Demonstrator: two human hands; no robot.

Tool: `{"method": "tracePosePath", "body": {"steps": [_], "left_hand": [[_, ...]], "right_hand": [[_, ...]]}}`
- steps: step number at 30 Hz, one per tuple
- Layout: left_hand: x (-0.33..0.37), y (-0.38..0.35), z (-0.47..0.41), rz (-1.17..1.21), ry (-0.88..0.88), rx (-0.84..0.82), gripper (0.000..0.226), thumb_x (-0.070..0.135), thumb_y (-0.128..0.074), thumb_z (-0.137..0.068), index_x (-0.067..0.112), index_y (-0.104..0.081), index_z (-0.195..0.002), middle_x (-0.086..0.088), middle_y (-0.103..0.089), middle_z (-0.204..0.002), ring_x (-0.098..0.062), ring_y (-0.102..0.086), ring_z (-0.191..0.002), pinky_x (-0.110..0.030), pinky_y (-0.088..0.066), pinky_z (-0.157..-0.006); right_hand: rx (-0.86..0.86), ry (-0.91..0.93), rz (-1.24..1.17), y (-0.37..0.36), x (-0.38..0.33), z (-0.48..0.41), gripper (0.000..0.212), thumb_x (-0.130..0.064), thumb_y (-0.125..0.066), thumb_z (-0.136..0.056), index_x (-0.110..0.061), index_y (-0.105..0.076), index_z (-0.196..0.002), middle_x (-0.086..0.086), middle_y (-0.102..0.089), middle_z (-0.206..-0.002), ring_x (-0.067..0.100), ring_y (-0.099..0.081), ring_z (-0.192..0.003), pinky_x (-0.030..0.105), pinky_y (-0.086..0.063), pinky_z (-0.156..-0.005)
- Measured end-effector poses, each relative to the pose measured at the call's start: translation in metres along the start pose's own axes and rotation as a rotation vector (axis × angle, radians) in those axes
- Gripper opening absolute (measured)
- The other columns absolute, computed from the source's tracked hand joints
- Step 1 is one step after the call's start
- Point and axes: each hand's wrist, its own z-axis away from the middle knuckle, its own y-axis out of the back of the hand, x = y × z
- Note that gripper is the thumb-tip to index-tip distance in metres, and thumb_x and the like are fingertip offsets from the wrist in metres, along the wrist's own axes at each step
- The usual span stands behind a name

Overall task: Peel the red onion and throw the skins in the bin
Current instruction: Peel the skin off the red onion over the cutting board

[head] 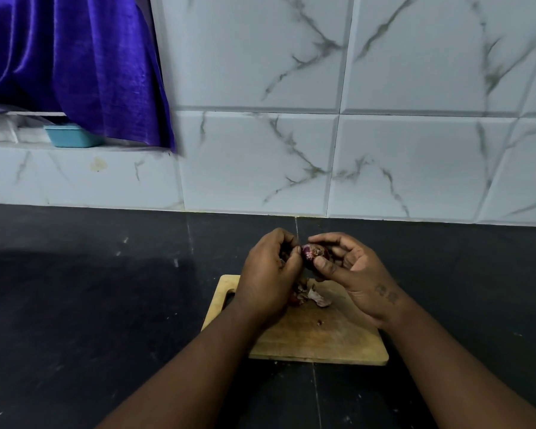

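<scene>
A small red onion (312, 253) is held in the air above the far edge of a wooden cutting board (319, 339). My right hand (353, 270) grips it between thumb and fingers. My left hand (270, 274) pinches at the onion's left end, fingers curled; whether a skin is between them is hidden. A little pile of loose onion skins (314, 298) lies on the board just below my hands. No bin is in view.
The board lies on a dark countertop (90, 305) against a white marble-tiled wall (322, 150). At the upper left a purple curtain (75, 63) hangs over a ledge with a small teal tub (70, 136).
</scene>
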Motion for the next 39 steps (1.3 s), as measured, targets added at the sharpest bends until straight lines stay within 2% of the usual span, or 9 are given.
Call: {"method": "tracePosePath", "body": {"steps": [3, 4, 10, 16, 21, 24, 30, 35, 39], "left_hand": [[0.001, 0.001, -0.001, 0.005, 0.038, 0.004, 0.012, 0.021, -0.061, -0.103, 0.028, -0.061, -0.093, 0.005, -0.065, -0.092, -0.007, -0.063, -0.076, -0.024, -0.054, -0.059], [-0.001, 0.002, -0.002, -0.005, 0.056, 0.015, 0.013, 0.02, -0.06, -0.103, 0.028, -0.061, -0.092, 0.005, -0.064, -0.091, -0.007, -0.061, -0.074, -0.022, -0.05, -0.058], [-0.002, 0.005, -0.003, -0.061, 0.14, 0.015, 0.014, 0.017, -0.061, -0.1, 0.024, -0.062, -0.088, 0.006, -0.064, -0.08, -0.01, -0.059, -0.07, -0.032, -0.049, -0.061], [-0.001, 0.01, -0.003, -0.39, 0.155, -0.073, 0.014, 0.027, -0.064, -0.096, 0.024, -0.057, -0.084, 0.005, -0.063, -0.081, -0.014, -0.062, -0.075, -0.039, -0.053, -0.066], [0.002, 0.015, -0.001, -0.472, 0.154, -0.149, 0.01, 0.025, -0.071, -0.092, 0.03, -0.065, -0.087, 0.011, -0.066, -0.085, -0.007, -0.063, -0.083, -0.042, -0.06, -0.085], [0.004, 0.015, -0.002, -0.436, 0.146, -0.154, 0.009, 0.022, -0.072, -0.091, 0.03, -0.071, -0.09, 0.013, -0.068, -0.087, -0.006, -0.065, -0.084, -0.043, -0.06, -0.09], [0.005, 0.013, -0.002, -0.209, 0.068, 0.022, 0.026, 0.036, -0.061, -0.101, 0.023, -0.073, -0.082, 0.004, -0.069, -0.073, -0.012, -0.065, -0.07, -0.039, -0.057, -0.065], [0.005, 0.01, -0.001, -0.071, -0.079, 0.022, 0.016, 0.045, -0.074, -0.094, 0.03, -0.072, -0.099, 0.013, -0.071, -0.094, -0.004, -0.067, -0.089, -0.033, -0.059, -0.074], [0.001, 0.007, -0.002, -0.082, -0.126, 0.051, 0.009, 0.036, -0.074, -0.096, 0.027, -0.072, -0.096, 0.012, -0.069, -0.092, -0.006, -0.065, -0.087, -0.039, -0.058, -0.073]], "right_hand": [[-0.021, -0.016, -0.046, -0.001, -0.002, 0.0, 0.043, -0.006, -0.074, -0.083, -0.004, -0.063, -0.124, 0.017, -0.074, -0.119, 0.027, -0.072, -0.11, 0.033, -0.06, -0.083], [-0.022, -0.019, -0.062, -0.001, -0.003, 0.0, 0.043, -0.006, -0.073, -0.083, -0.003, -0.062, -0.124, 0.016, -0.074, -0.119, 0.025, -0.072, -0.108, 0.033, -0.061, -0.082], [-0.001, -0.017, -0.118, 0.002, -0.004, 0.001, 0.038, -0.007, -0.068, -0.086, -0.008, -0.065, -0.124, 0.016, -0.072, -0.125, 0.024, -0.072, -0.106, 0.032, -0.06, -0.081], [0.05, -0.064, -0.202, 0.001, -0.003, -0.002, 0.035, -0.014, -0.064, -0.091, -0.009, -0.07, -0.125, 0.011, -0.073, -0.119, 0.019, -0.07, -0.091, 0.029, -0.059, -0.081], [0.069, -0.109, -0.218, 0.002, -0.003, -0.002, 0.034, -0.018, -0.061, -0.094, -0.013, -0.07, -0.126, 0.016, -0.073, -0.115, 0.023, -0.07, -0.085, 0.033, -0.06, -0.076], [0.069, -0.121, -0.206, 0.0, -0.001, -0.002, 0.031, -0.013, -0.062, -0.095, -0.013, -0.069, -0.124, 0.015, -0.074, -0.113, 0.026, -0.072, -0.085, 0.034, -0.062, -0.074], [0.059, -0.12, -0.165, 0.0, 0.002, -0.002, 0.026, -0.008, -0.063, -0.095, -0.012, -0.071, -0.12, 0.018, -0.069, -0.122, 0.025, -0.072, -0.091, 0.036, -0.06, -0.082], [0.004, -0.105, -0.125, -0.002, 0.002, -0.001, 0.027, -0.004, -0.057, -0.101, -0.011, -0.069, -0.123, 0.02, -0.07, -0.124, 0.029, -0.07, -0.11, 0.037, -0.059, -0.083], [0.008, -0.103, -0.103, -0.002, 0.002, -0.001, 0.027, -0.003, -0.058, -0.1, -0.011, -0.07, -0.122, 0.02, -0.07, -0.124, 0.029, -0.071, -0.109, 0.035, -0.059, -0.082]]}}
